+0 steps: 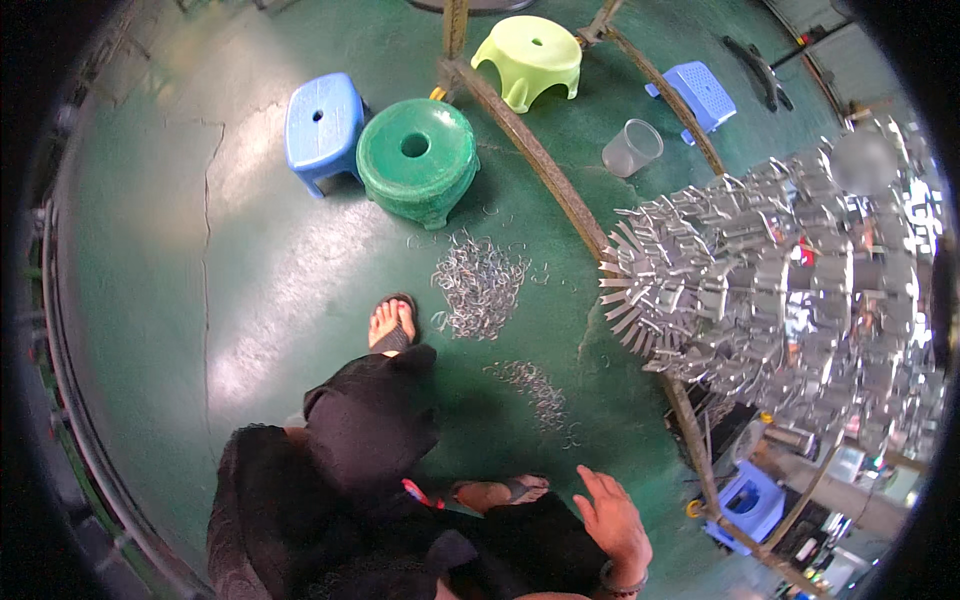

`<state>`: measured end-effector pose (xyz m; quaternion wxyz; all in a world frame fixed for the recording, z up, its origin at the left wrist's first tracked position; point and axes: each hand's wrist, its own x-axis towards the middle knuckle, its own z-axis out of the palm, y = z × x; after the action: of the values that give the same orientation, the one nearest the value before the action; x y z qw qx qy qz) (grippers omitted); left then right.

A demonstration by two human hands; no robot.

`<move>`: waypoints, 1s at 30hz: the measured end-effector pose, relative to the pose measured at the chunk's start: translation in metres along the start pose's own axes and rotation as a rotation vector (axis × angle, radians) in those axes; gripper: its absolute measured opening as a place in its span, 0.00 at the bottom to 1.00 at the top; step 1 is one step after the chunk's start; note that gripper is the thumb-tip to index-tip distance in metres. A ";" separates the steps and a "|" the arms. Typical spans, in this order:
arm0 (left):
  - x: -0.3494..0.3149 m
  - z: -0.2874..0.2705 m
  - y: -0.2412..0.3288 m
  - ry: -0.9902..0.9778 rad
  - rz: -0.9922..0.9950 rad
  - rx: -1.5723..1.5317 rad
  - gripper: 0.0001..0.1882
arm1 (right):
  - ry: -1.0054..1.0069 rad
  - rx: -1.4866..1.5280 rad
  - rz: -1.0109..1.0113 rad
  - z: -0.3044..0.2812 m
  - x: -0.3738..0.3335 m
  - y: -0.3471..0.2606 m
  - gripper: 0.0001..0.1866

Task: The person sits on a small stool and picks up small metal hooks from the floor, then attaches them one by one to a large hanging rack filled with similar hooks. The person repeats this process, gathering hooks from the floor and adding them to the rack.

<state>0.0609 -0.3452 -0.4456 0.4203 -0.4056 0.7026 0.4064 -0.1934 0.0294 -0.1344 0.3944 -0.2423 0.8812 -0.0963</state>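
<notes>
My right hand [614, 522] hovers over the green floor beside my dark-clothed leg, a bracelet at its wrist. Its fingers are stretched out with nothing in them. My left hand does not show; dark cloth fills the lower part of the view. A small red object [418, 492] sticks out near my lap, too little of it visible to name. In front of my feet lies a pile of small curved metal pieces [480, 288]. A thinner scatter of similar pieces [538, 396] is closer to my right hand.
At right, a metal frame [540, 165] carries rows of hanging shiny metal parts [760, 270]. A green round stool [417, 160], blue stool [325, 125], yellow-green stool [530, 55] and clear bucket [632, 149] stand beyond the pile. Another blue stool [752, 505] sits at lower right.
</notes>
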 end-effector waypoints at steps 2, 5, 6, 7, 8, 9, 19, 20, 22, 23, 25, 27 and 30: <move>0.006 -0.006 0.011 -0.001 0.056 0.022 0.12 | 0.101 -0.008 -0.051 -0.009 -0.009 -0.025 0.23; 0.011 -0.028 0.024 -0.036 0.126 0.100 0.12 | 0.191 0.054 -0.086 -0.004 -0.002 -0.045 0.21; 0.017 -0.041 0.037 -0.052 0.155 0.133 0.12 | 0.201 0.117 -0.106 0.003 0.011 -0.034 0.20; 0.016 -0.057 0.056 -0.078 0.180 0.215 0.12 | 0.211 0.197 -0.121 0.013 0.010 -0.026 0.20; 0.009 -0.074 0.068 -0.102 0.201 0.275 0.12 | 0.190 0.016 -0.041 0.015 0.009 -0.028 0.19; -0.003 -0.099 0.084 -0.120 0.205 0.391 0.12 | 0.177 -0.172 0.038 0.020 0.009 -0.031 0.19; -0.126 -0.159 0.408 0.586 1.548 -0.069 0.14 | 0.383 -0.189 -0.047 0.011 -0.015 -0.104 0.18; -0.119 -0.153 0.428 0.564 1.492 -0.100 0.15 | 0.383 -0.185 -0.082 0.015 -0.017 -0.114 0.18; -0.095 -0.128 0.462 0.594 1.506 -0.129 0.15 | 0.401 -0.176 -0.095 0.025 -0.029 -0.123 0.18; -0.091 -0.115 0.474 0.594 1.509 -0.138 0.15 | 0.414 -0.174 -0.068 0.029 -0.036 -0.123 0.18; -0.084 -0.097 0.490 0.604 1.476 -0.145 0.15 | 0.434 -0.170 -0.024 0.036 -0.051 -0.122 0.18; -0.075 -0.085 0.496 0.631 1.510 -0.195 0.13 | 0.427 -0.178 0.006 0.043 -0.061 -0.108 0.18; -0.079 -0.080 0.491 0.529 1.454 -0.260 0.11 | 0.475 -0.172 0.049 0.046 -0.074 -0.092 0.17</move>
<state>-0.3820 -0.2329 -0.2344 -0.1834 0.0270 0.8154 0.5485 -0.0846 -0.0116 -0.0839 0.1566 -0.2242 0.9596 -0.0655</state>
